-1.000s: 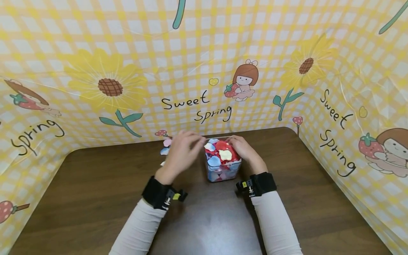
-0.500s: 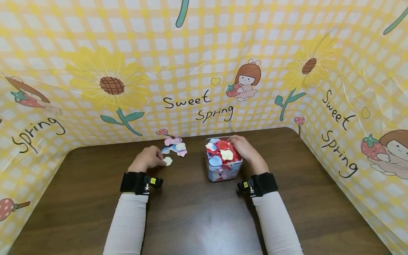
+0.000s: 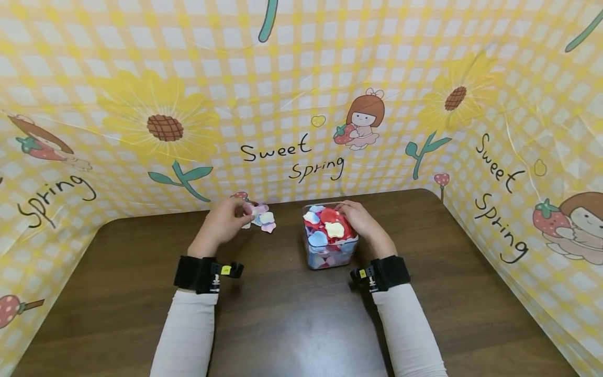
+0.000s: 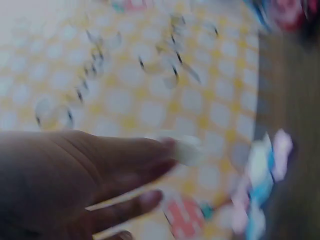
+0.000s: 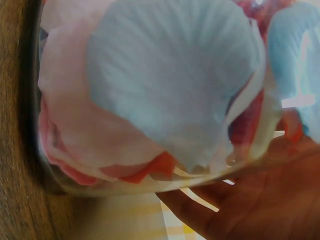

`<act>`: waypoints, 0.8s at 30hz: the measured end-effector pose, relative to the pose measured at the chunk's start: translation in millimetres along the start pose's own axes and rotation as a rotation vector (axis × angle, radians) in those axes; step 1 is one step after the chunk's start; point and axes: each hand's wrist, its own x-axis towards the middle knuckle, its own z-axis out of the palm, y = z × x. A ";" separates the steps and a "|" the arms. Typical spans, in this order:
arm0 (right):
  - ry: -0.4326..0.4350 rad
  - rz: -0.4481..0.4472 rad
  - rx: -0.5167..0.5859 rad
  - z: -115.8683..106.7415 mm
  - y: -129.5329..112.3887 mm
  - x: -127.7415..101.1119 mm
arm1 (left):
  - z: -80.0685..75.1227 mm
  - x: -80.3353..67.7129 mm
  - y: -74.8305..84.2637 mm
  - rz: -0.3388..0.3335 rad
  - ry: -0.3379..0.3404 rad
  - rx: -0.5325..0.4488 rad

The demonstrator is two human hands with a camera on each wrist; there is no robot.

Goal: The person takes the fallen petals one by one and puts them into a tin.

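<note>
My left hand (image 3: 224, 224) is over the left of the table, close beside a small cluster of loose artificial petals (image 3: 267, 220) in pink, blue and cream. Between its thumb and forefinger it pinches a cream petal (image 4: 189, 151), blurred in the left wrist view. A clear plastic box (image 3: 332, 258), filled to the top with red, blue, pink and cream petals (image 3: 325, 222), stands upright right of the cluster. My right hand (image 3: 360, 219) holds this box at its far right corner. In the right wrist view its fingers (image 5: 187, 207) run along the outside of the wall.
A dark wooden table (image 3: 292, 314) lies under everything. Yellow checked cloth (image 3: 264, 94), printed with flowers and lettering, hangs behind the table and along both sides. The loose petals lie near the table's back edge, close to the cloth.
From near the box, my left hand has moved left to a cream petal on the table, then lifted it and shifted slightly away from me. The right hand and box stay in place.
</note>
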 end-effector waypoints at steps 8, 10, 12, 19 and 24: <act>-0.001 -0.006 -0.008 -0.3 0.1 -0.2 | 33.8 -1.7 80.0 0.402 0.270 0.049; -0.003 -0.006 -0.006 0.0 0.1 -0.5 | 47.0 -2.8 91.2 0.462 0.273 0.102; -0.003 -0.004 -0.010 0.4 0.3 -0.5 | 58.2 -4.1 98.2 0.487 0.251 0.169; -0.005 -0.009 -0.027 0.2 -0.1 -0.5 | 70.0 -5.6 99.3 0.472 0.131 0.206; 0.002 -0.013 -0.027 -1.1 -1.4 -0.8 | 49.4 -0.2 84.4 0.454 0.158 0.065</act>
